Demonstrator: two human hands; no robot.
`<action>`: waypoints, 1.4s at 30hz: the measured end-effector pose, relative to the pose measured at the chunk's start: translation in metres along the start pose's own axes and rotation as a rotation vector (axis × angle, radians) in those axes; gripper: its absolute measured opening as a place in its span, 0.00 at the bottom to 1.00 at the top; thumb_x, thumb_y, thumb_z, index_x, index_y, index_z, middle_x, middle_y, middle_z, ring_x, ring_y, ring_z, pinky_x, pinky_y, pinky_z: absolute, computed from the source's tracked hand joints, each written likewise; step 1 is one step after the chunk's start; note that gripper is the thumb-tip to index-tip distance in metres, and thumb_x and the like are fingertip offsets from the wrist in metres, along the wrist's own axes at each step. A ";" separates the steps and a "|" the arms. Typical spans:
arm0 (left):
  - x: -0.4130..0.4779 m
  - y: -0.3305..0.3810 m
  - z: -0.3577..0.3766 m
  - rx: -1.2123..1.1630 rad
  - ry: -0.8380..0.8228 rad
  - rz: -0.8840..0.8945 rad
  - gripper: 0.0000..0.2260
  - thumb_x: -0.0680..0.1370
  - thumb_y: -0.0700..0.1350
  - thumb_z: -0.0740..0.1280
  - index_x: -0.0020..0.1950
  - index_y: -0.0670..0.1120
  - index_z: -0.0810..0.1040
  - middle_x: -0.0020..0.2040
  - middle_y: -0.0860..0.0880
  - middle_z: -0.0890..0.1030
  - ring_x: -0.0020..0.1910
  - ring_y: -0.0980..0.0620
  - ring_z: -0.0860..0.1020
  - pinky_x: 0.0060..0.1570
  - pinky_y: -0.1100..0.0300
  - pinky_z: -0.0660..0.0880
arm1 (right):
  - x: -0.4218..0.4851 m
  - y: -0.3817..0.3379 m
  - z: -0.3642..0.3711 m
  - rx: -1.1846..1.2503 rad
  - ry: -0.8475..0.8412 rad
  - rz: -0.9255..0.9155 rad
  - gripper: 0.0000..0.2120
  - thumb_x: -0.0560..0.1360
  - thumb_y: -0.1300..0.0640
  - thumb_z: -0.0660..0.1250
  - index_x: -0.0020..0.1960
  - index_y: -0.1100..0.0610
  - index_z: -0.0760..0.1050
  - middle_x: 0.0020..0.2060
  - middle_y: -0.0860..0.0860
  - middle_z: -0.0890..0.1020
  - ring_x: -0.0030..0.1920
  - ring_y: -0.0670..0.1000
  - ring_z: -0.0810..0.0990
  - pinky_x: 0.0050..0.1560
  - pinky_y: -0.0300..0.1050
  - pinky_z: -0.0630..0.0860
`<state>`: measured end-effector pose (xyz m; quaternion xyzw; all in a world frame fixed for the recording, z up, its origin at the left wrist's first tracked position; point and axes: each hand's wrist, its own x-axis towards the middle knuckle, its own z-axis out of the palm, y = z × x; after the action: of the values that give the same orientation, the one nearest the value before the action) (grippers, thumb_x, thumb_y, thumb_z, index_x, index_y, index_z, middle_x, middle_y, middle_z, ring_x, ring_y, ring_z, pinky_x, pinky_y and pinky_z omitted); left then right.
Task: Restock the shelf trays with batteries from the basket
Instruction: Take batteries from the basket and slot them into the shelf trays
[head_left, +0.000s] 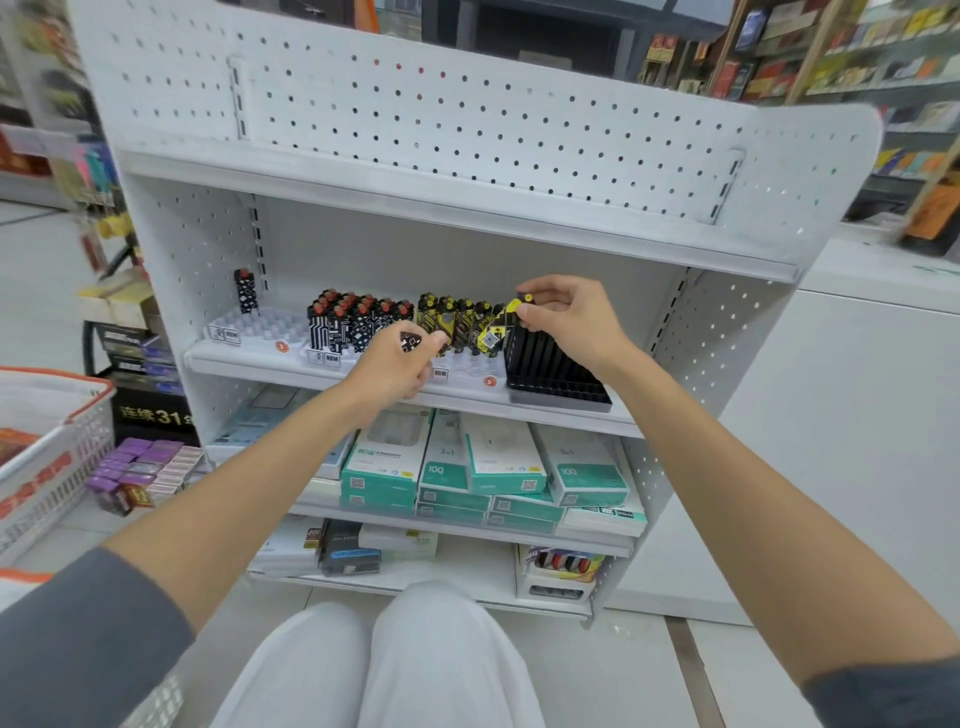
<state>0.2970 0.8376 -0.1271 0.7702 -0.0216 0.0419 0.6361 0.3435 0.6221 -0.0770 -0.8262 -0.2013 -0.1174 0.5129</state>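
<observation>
right hand (566, 322) fingers (545, 288) pinching yellow battery (522, 305) above right tray (470, 366); left hand (395, 364) gripping black-white battery (412, 341) near middle tray (322, 357) — task partway: left tray (260, 325) holding one battery, basket (67, 431) sitting left.

Shelf unit (467, 119): white-painted metal, perforated, matt w/ faint sheen. White trays (260, 325), 10 o'clock of centre: translucent plastic, smooth. Black tray (556, 379), 3 o'clock: ribbed plastic, semi-gloss. Batteries (343, 327): glossy printed wrap (same on the yellow battery (514, 307) the right hand (571, 322) pinches & the black-white battery (410, 341) the left hand (395, 369) grips). Basket (78, 447), 9 o'clock: plastic mesh, matt. Boxes (498, 462), 6 o'clock: smooth card, satin. Floor (649, 665): glossy tile. Sleeve (88, 649), 7 o'clock: grey matt cloth.
</observation>
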 end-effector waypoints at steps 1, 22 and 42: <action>0.001 -0.002 -0.006 -0.009 -0.011 -0.028 0.07 0.82 0.45 0.62 0.45 0.46 0.70 0.28 0.50 0.70 0.25 0.53 0.63 0.27 0.61 0.61 | 0.003 0.000 0.003 -0.043 0.005 -0.009 0.07 0.74 0.61 0.71 0.49 0.51 0.80 0.48 0.56 0.83 0.46 0.53 0.83 0.53 0.46 0.80; 0.003 -0.018 -0.052 -0.271 -0.008 -0.025 0.13 0.81 0.35 0.63 0.64 0.43 0.77 0.49 0.43 0.81 0.49 0.49 0.79 0.53 0.48 0.81 | 0.046 0.001 0.062 -0.765 -0.051 -0.139 0.18 0.76 0.45 0.67 0.54 0.60 0.78 0.48 0.54 0.78 0.43 0.53 0.74 0.41 0.43 0.70; 0.003 -0.019 -0.049 -0.251 -0.031 -0.012 0.14 0.79 0.32 0.65 0.60 0.48 0.79 0.52 0.42 0.80 0.52 0.48 0.80 0.50 0.50 0.82 | 0.044 0.002 0.071 -0.792 -0.019 -0.176 0.12 0.78 0.53 0.65 0.51 0.60 0.82 0.49 0.57 0.78 0.46 0.58 0.78 0.45 0.45 0.74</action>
<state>0.2997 0.8895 -0.1362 0.6852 -0.0319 0.0230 0.7273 0.3829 0.6941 -0.0930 -0.9405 -0.2151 -0.2218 0.1411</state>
